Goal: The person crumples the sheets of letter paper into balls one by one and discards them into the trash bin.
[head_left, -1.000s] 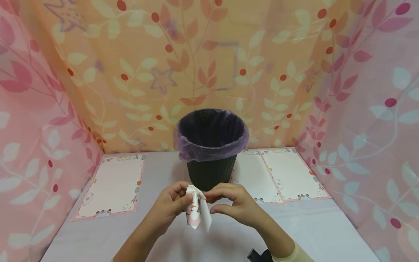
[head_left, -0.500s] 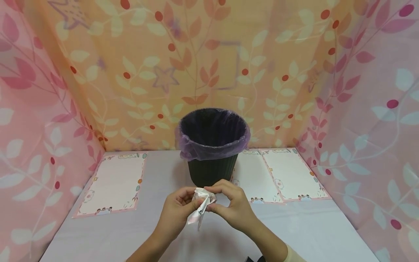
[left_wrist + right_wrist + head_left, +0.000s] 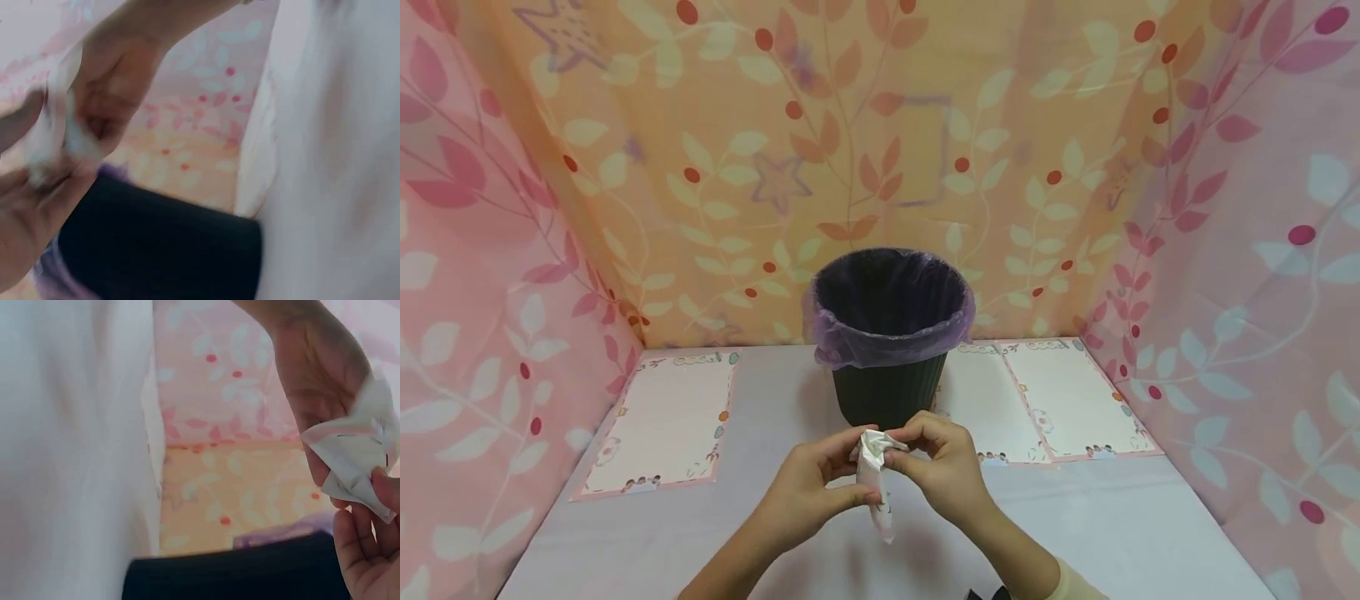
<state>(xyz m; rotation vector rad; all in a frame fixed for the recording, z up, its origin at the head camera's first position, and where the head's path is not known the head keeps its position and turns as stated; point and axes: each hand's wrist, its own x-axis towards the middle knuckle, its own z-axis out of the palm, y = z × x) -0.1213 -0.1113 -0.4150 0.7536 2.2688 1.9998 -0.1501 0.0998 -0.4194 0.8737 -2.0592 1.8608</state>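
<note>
Fingers (image 3: 919, 427) of your right hand (image 3: 949, 477) are pinching the crumpled top of the white paper (image 3: 872, 468), index and thumb. Your left hand (image 3: 805, 490) holds the same piece between fingertips at the top and thumb lower down. Paper is up off the desk (image 3: 1060, 529), between both hands, narrow end hanging down, dark print and a pinkish tint near that end. Left wrist view is blurred there, so you can't read the folds from it; right wrist view shows your thumb flat on a creased face. Just past your hands: dark ribbed bin (image 3: 883, 392), upright on the desk, purple liner (image 3: 887, 348) folded over its rim. Pink-bordered sheet (image 3: 662, 425) lies flat off to your left; two more sheets (image 3: 1075, 404) side by side on your right, the inner one partly hidden behind the bin. Far end: orange leaf-print backdrop (image 3: 865, 133), pink side curtains (image 3: 467, 275) meeting it at both corners.
</note>
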